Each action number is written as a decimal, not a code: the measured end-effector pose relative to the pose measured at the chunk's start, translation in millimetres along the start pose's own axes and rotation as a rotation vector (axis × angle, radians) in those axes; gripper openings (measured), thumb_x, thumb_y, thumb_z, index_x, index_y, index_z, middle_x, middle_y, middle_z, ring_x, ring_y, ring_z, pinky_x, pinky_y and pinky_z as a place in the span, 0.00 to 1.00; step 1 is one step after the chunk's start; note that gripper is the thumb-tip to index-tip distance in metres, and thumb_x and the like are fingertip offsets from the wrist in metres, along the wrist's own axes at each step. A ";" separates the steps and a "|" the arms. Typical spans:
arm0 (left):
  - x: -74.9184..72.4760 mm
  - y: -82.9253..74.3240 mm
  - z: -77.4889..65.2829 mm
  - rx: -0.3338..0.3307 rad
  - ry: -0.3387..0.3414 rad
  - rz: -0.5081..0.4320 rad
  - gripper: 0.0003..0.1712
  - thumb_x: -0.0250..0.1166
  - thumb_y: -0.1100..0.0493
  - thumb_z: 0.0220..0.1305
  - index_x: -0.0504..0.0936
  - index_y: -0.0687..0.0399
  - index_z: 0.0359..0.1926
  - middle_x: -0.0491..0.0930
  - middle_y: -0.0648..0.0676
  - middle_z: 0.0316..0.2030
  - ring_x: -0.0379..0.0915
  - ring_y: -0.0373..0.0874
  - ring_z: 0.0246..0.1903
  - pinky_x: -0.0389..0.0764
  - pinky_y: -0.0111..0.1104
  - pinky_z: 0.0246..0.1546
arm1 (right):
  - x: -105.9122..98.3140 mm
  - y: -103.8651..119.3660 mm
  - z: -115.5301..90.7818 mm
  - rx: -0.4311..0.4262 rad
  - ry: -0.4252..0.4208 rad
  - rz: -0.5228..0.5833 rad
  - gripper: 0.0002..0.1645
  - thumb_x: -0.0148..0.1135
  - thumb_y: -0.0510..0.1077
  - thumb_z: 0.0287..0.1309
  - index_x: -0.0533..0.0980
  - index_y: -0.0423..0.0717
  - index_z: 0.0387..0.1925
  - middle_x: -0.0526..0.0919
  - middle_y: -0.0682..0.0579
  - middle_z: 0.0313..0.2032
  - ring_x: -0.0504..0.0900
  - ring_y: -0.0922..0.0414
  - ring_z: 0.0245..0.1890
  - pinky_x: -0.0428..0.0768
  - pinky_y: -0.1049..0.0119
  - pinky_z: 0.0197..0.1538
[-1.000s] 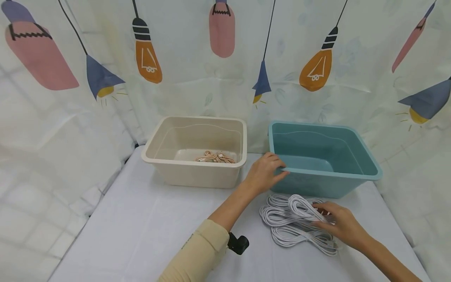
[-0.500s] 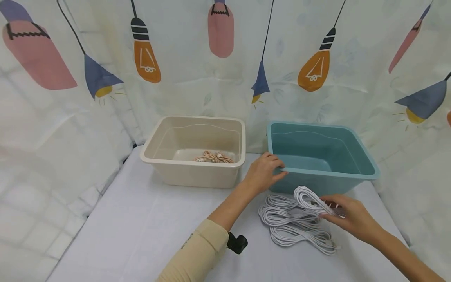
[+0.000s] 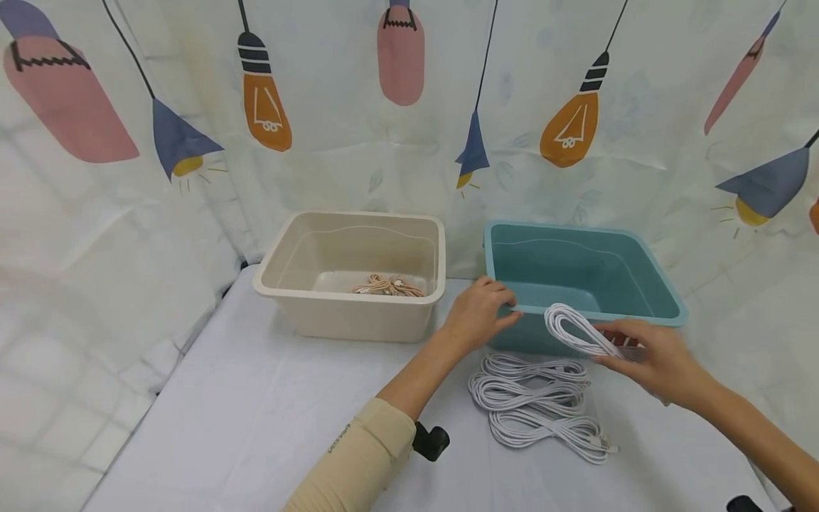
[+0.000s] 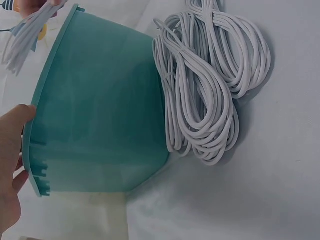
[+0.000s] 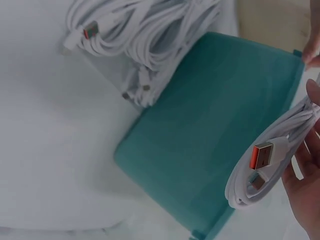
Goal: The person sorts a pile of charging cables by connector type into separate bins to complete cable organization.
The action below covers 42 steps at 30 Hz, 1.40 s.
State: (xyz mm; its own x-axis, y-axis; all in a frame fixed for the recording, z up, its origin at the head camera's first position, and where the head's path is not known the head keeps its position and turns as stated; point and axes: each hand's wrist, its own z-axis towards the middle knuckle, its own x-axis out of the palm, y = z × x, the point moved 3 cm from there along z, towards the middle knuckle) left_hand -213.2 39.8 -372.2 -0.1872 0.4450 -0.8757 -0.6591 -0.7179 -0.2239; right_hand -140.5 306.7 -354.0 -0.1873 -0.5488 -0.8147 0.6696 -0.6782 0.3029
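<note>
My right hand (image 3: 659,355) pinches a coiled white USB cable (image 3: 576,331) at its middle, lifted in front of the near rim of the teal bin (image 3: 614,256). In the right wrist view an orange-lined USB plug (image 5: 261,156) hangs from this bundle, beside the hand (image 5: 305,185). My left hand (image 3: 480,313) grips the bin's near-left rim, thumb outside and fingers over the edge. Several more coiled white cables (image 3: 537,398) lie stacked on the table before the bin; in the left wrist view these cables (image 4: 205,95) lie close to its wall.
A beige bin (image 3: 358,320) stands to the left, with peach-coloured coiled cables (image 3: 389,286) inside. The table (image 3: 256,427) has a white cloth. Behind the bins hangs a curtain (image 3: 409,163) printed with lamps. A black wrist camera (image 3: 431,443) sits under the left forearm.
My right hand has raised one white cable bundle off the stack, up and right toward the teal bin's rim. The left hand keeps its hold on the rim.
</note>
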 end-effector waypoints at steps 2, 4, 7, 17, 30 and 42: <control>0.0 -0.2 0.6 -0.003 0.011 -0.001 0.11 0.71 0.45 0.71 0.91 0.45 0.44 0.89 0.44 0.48 0.79 0.42 0.51 0.83 0.29 0.49 | -4.6 -4.3 6.0 -0.016 -0.010 0.019 0.32 0.87 0.34 0.37 0.85 0.40 0.50 0.83 0.62 0.33 0.74 0.69 0.34 0.75 0.82 0.37; 0.2 0.0 1.2 -0.007 0.022 -0.003 0.12 0.71 0.45 0.72 0.91 0.45 0.44 0.89 0.45 0.48 0.79 0.42 0.51 0.83 0.29 0.49 | -8.9 -8.4 12.2 -0.024 -0.016 0.024 0.32 0.87 0.35 0.38 0.85 0.39 0.50 0.82 0.61 0.33 0.74 0.69 0.34 0.75 0.82 0.37; 0.4 0.2 2.1 -0.014 0.032 -0.012 0.12 0.71 0.45 0.71 0.91 0.45 0.45 0.89 0.45 0.48 0.79 0.42 0.51 0.83 0.30 0.48 | -14.1 -12.9 22.6 -0.014 -0.012 0.010 0.33 0.87 0.34 0.36 0.85 0.39 0.50 0.83 0.59 0.33 0.75 0.69 0.34 0.75 0.82 0.37; -1.7 -0.1 2.1 -0.025 0.035 -0.019 0.10 0.72 0.46 0.71 0.91 0.45 0.44 0.89 0.45 0.47 0.79 0.43 0.51 0.84 0.30 0.46 | -25.3 -21.8 54.6 0.026 0.047 -0.057 0.30 0.85 0.32 0.40 0.85 0.39 0.50 0.83 0.61 0.33 0.74 0.69 0.33 0.74 0.82 0.37; -1.2 0.6 2.1 -0.028 0.056 -0.018 0.11 0.70 0.45 0.72 0.91 0.44 0.45 0.88 0.45 0.48 0.79 0.42 0.52 0.84 0.30 0.45 | -32.5 -42.8 96.4 0.145 0.137 -0.124 0.27 0.82 0.35 0.50 0.84 0.34 0.53 0.87 0.49 0.37 0.80 0.57 0.36 0.76 0.78 0.36; 0.2 0.6 3.1 -0.023 0.051 -0.019 0.12 0.70 0.45 0.72 0.91 0.44 0.45 0.89 0.45 0.47 0.79 0.42 0.51 0.83 0.29 0.45 | -32.8 -62.6 126.3 0.305 0.261 -0.103 0.27 0.75 0.42 0.65 0.80 0.29 0.59 0.85 0.34 0.45 0.82 0.39 0.44 0.81 0.55 0.39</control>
State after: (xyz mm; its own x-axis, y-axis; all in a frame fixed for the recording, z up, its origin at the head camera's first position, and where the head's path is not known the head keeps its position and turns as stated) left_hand -215.9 41.1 -371.2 -0.1370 0.4309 -0.8919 -0.6450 -0.7222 -0.2498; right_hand -267.1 305.5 -283.7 -0.0271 -0.3546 -0.9346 0.4060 -0.8583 0.3138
